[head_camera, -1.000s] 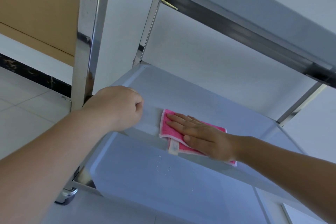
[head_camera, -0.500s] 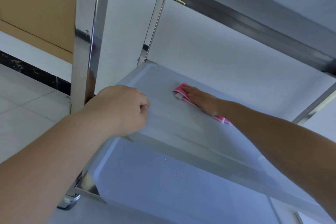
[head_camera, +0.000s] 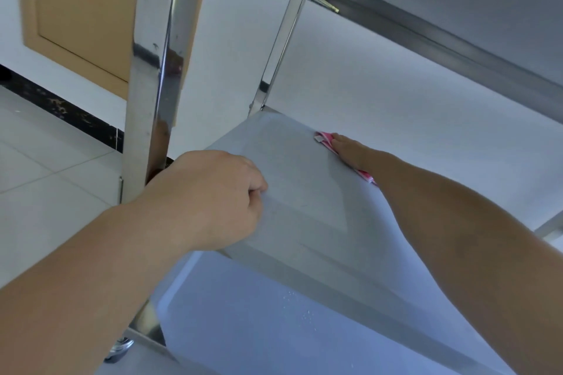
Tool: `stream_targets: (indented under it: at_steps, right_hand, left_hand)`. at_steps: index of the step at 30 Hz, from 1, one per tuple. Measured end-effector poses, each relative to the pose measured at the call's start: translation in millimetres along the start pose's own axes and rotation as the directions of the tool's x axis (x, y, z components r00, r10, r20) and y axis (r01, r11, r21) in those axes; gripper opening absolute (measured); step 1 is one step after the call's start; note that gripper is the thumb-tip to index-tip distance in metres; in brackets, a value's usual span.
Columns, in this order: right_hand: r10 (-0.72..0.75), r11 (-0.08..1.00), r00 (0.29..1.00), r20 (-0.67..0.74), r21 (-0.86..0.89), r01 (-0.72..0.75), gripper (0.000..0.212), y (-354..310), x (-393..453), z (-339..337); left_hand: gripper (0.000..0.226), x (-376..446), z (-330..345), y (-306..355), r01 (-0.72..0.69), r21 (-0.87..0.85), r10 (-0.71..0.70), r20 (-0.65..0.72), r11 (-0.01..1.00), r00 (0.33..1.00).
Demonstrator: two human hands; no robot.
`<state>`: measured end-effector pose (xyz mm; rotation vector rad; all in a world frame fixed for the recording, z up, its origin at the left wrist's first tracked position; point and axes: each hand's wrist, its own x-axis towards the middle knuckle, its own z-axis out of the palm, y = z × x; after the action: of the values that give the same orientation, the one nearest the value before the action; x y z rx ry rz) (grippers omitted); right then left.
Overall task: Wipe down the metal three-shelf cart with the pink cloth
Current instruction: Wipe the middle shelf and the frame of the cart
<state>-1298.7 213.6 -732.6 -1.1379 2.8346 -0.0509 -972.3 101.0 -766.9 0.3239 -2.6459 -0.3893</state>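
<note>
Wiping the middle shelf point(head_camera: 304, 192) of the shiny three-shelf metal cart point(head_camera: 152, 70) is the step in hand, judging by the single head view. The right hand point(head_camera: 353, 152) lies flat, fingers together and stretched out, pressing the pink cloth with a pale edge point(head_camera: 324, 140) down onto the far part of that shelf, near its back-left corner; only the cloth's edges show around the palm. The left hand point(head_camera: 213, 198) is curled into a closed grip on the shelf's near-left corner beside the front upright post point(head_camera: 146, 100), apparently steadying the cart.

Below, the bottom shelf point(head_camera: 259, 329) carries a scatter of small water droplets point(head_camera: 301, 310), so it looks not yet dried. The underside of the top shelf point(head_camera: 457, 9) fills the upper right.

The next move likely calls for drawing the cloth across the shelf in overlapping strokes with even pressure, while the left hand braces against the cart rolling on its caster point(head_camera: 118, 350).
</note>
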Motion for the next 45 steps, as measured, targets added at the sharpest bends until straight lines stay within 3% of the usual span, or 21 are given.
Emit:
stream_targets:
  at_steps: [10,15,22,26,29,37,45]
  right_hand:
    - [-0.157,0.986,0.988,0.009,0.057,0.157,0.044,-28.4,-9.4,7.9]
    - [-0.227,0.974,0.972,0.058,0.000,0.227,0.047,-42.8,-47.8,12.6]
    - [-0.495,0.866,0.860,0.120,-0.010,0.500,0.046,-73.1,-158.8,21.6]
    - [-0.595,0.801,0.791,0.145,0.026,0.598,0.049,-82.2,-222.2,23.5]
    - [-0.615,0.785,0.769,0.173,0.049,0.617,0.050,-84.3,-241.0,23.1]
    - [-0.620,0.782,0.774,0.130,0.018,0.623,0.051,-86.9,-245.3,26.4]
    - [-0.624,0.777,0.764,0.163,0.025,0.629,0.053,-113.8,-232.1,25.1]
  left_hand:
    - [0.041,0.5,2.5,-0.6,0.025,-0.003,-0.025,-0.008,1.000,1.000]
    - [0.041,-0.3,1.0,1.4,0.048,-0.020,-0.048,0.007,0.999,0.999]
    - [0.056,1.4,-2.3,2.5,0.118,-0.037,-0.116,0.064,0.992,0.991]
    - [0.046,1.6,-5.5,4.8,0.090,-0.024,-0.088,0.073,0.996,0.993]
    - [0.039,-1.7,-8.5,6.3,0.061,-0.028,-0.059,0.046,0.998,0.997]
    - [0.042,-69.3,-25.4,5.5,-0.178,-0.008,0.171,-0.244,0.984,0.955]
    - [0.048,-118.4,-37.4,-19.7,-0.183,0.089,0.197,-0.184,0.979,0.963]
